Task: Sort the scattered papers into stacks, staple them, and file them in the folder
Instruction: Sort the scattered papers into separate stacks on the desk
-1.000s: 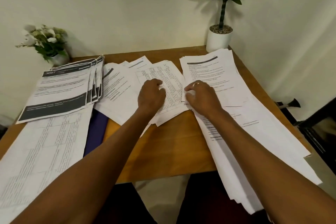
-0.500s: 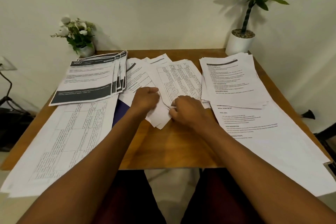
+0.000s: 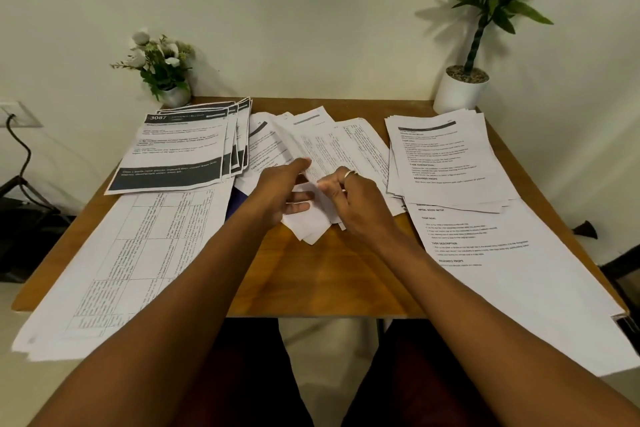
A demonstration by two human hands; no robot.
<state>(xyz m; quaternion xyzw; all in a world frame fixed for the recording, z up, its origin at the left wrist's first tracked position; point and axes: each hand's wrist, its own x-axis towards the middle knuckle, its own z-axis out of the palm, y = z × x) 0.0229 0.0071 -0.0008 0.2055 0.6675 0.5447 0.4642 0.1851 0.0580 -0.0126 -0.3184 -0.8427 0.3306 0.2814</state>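
Loose printed sheets lie fanned in the middle of the wooden table. My left hand lies at their near edge with straight fingers on the lowest sheets and the thumb on top. My right hand, wearing a ring, pinches the edge of a loose sheet right beside it. A dark-banner stack sits back left, and a stack of table sheets front left. Text stacks lie back right and front right. A dark blue folder peeks out under the papers.
A small flower pot stands at the back left corner and a tall plant in a white pot at the back right. A wall socket with a cable is at the left. Both front stacks overhang the table edge.
The view has swung left. Both hands came back to the near edge of the middle pile. My left hand uncurled, and my right hand now pinches a sheet's edge.
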